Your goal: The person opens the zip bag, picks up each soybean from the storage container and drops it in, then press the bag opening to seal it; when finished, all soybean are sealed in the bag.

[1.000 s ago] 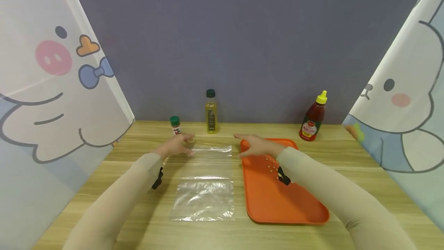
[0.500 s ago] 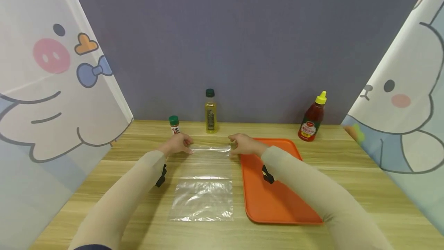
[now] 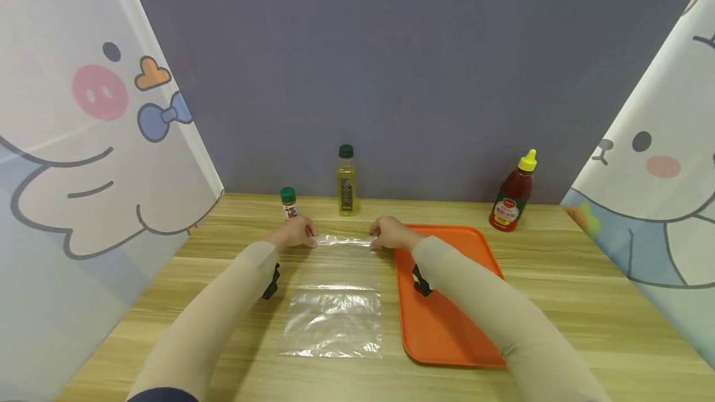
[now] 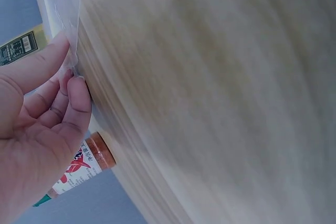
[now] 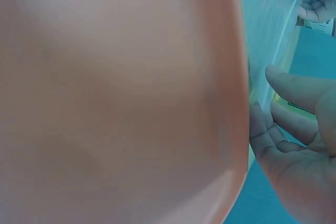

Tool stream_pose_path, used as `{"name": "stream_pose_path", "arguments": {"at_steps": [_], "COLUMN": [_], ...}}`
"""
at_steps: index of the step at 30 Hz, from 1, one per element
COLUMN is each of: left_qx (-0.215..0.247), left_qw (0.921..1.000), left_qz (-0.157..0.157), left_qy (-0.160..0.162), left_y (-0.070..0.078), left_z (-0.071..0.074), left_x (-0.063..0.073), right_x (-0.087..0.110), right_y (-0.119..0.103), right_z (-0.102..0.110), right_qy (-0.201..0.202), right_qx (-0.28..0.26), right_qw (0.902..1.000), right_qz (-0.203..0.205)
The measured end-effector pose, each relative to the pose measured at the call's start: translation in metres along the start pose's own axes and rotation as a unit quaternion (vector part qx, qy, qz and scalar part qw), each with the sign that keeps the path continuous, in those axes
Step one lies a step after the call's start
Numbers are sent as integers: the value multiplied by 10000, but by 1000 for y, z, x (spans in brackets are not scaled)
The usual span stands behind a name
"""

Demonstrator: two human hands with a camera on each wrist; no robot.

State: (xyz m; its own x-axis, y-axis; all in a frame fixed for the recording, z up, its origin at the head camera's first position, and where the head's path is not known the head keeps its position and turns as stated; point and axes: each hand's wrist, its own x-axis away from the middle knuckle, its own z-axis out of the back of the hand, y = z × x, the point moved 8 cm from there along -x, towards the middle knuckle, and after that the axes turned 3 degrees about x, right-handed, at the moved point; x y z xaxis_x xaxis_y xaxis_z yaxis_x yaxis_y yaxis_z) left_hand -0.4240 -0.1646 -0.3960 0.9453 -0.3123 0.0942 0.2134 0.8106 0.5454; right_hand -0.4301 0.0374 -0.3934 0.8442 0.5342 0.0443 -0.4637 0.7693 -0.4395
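My left hand pinches the clear plastic bag by its far left corner, thumb and forefinger closed on the film. At the far right corner, my right hand has bent fingers with the thumb slightly apart and film between; I can't tell whether they grip it. The bag lies along the left side of the orange tray on the worktop, and my right hand is by that tray's far left corner.

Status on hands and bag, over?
Left hand pinches clear bag, far left corner. Right hand at far right corner, grip unclear. Orange tray close beside bag.
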Motion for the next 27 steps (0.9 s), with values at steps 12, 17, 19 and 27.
{"name": "stream_pose_path", "arguments": {"at_steps": [12, 17, 19, 27], "left_qx": [360, 1050, 1331, 1490], "left_qw": [9992, 9934, 9900, 9888], "left_qz": [-60, 61, 69, -33], "left_qy": [-172, -450, -457, -41], "left_y": [-1, -2, -1, 3], "left_z": [-1, -4, -3, 8], "left_x": [-1, 0, 2, 6], "right_x": [-1, -1, 0, 4], "right_y": [18, 22, 21, 16], "right_z": [-9, -11, -10, 6], "right_qy": [-41, -61, -38, 249], "right_qx": [-2031, -2530, -2629, -2163], "right_qw": [9768, 9631, 9604, 9728], "right_qz": [-679, -915, -919, -785]}}
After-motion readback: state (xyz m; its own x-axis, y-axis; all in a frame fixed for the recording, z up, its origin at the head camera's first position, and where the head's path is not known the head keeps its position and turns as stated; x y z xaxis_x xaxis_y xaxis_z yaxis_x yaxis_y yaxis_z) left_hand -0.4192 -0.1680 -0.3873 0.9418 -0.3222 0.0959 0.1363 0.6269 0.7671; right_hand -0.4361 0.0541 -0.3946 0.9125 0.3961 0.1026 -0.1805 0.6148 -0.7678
